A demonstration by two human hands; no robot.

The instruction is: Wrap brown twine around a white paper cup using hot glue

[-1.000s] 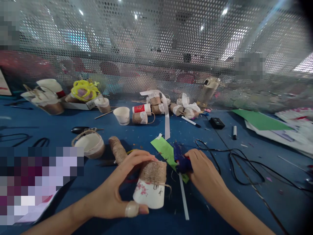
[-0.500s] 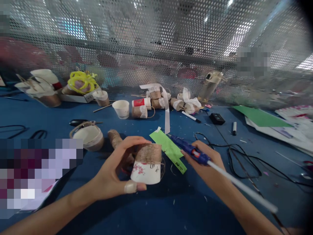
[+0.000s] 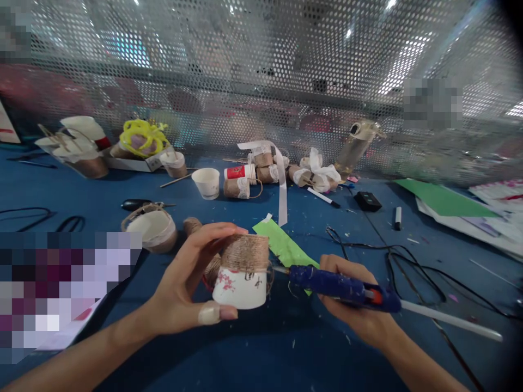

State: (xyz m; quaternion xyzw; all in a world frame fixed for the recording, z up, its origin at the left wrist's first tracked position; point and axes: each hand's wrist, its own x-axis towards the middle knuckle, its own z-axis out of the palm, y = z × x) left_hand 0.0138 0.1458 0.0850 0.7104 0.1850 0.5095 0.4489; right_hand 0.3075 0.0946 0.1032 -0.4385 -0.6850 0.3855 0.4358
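Observation:
Between the fingers and thumb of my left hand [image 3: 186,288] is an upside-down paper cup [image 3: 241,288], its upper half wound with brown twine [image 3: 246,253]. The lower half is white with red blossoms and dark characters. A bandage wraps my left thumb. My right hand [image 3: 351,296] grips a blue hot glue gun [image 3: 339,284], its nozzle pointing left, close to the twine on the cup's right side; whether it touches, I cannot tell. A white glue stick [image 3: 449,320] sticks out of its back. Behind my left hand lies a ball of twine [image 3: 212,268], partly hidden.
Light green paper strips [image 3: 286,242] lie behind the glue gun. A twine-handled cup [image 3: 153,231] stands at left, a white cup [image 3: 206,183] further back. A black cable [image 3: 392,247] loops at right, near a black box [image 3: 368,201]. A perforated metal screen [image 3: 261,71] closes off the back.
My right hand has turned the glue gun so its nozzle has come down beside the cup's twine. The cup has shifted slightly left and stays in my left hand.

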